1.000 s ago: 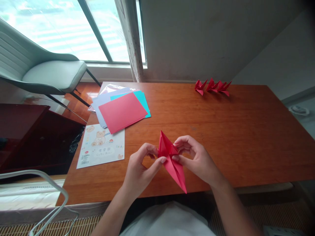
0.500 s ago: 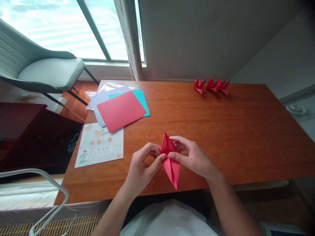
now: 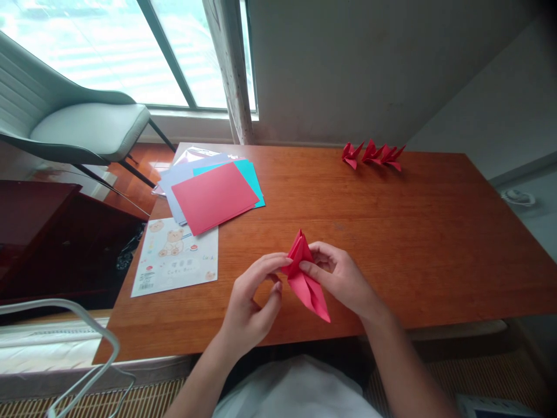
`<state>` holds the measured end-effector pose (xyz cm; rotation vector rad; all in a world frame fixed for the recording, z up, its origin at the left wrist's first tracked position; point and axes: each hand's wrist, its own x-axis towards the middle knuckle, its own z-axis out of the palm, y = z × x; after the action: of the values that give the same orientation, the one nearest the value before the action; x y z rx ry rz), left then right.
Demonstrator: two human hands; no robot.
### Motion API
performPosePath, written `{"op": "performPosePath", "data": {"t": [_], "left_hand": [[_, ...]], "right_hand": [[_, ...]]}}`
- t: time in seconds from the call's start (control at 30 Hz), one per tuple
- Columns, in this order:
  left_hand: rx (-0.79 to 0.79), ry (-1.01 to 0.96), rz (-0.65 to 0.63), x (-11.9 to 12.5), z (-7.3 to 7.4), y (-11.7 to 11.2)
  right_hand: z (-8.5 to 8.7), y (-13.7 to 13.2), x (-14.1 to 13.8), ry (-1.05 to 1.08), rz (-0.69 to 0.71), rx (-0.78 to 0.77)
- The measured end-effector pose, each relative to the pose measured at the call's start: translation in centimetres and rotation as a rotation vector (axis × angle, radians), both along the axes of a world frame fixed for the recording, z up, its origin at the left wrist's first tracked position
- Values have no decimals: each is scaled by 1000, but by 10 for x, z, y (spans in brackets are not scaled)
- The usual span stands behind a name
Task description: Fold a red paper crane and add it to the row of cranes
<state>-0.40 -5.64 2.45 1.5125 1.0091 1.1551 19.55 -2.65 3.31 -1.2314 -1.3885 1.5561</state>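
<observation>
A folded red origami paper [image 3: 307, 284], long and diamond-shaped with pointed ends, is held above the near edge of the table. My right hand [image 3: 339, 273] pinches its right side, thumb on the front face and fingers behind. My left hand [image 3: 255, 296] has its index fingertip touching the paper's left side, while the thumb is apart from it, leaving a gap between thumb and finger. Loose flaps show along the lower half of the paper. Several finished red origami figures [image 3: 372, 154] with pointed wings stand in a row at the table's far edge.
On the left of the wooden table [image 3: 426, 249] lie red paper sheets [image 3: 215, 197] over blue and lilac ones. A bear-printed cover sheet [image 3: 176, 255] is in front of them. A chair [image 3: 87, 125] stands beyond the left side; a white cable [image 3: 100, 331] loops at lower left.
The folded paper has turned, its lower tip swinging to the right. My left thumb has come off the paper, and the left index finger now rests on its edge.
</observation>
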Motion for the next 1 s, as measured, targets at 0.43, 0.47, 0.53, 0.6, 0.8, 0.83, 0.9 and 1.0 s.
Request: {"op": "performPosePath", "data": {"t": [0.43,0.47,0.53,0.6,0.8,0.83,0.9,1.0], "left_hand": [[143,146,-15,-3,2,-2],[152,164,-13,-3,2,-2],[151,182,-11,-3,3,-1],[131,162,8,-3,1,0],[31,-30,65,-2,-6,0],[16,-59,74,-1,-7,1],[-10,-110,93,0,-7,1],[-27,-121,82,1,-5,1]], "right_hand": [[5,-3,-5,60,7,-48],[6,-3,-5,54,8,-46],[8,-3,-5,38,9,-36],[9,-3,-5,33,11,-25],[13,-7,-1,8,-89,17],[13,-8,-1,8,-103,19],[13,-9,-2,23,-113,10],[13,-10,-3,54,-140,7]]}}
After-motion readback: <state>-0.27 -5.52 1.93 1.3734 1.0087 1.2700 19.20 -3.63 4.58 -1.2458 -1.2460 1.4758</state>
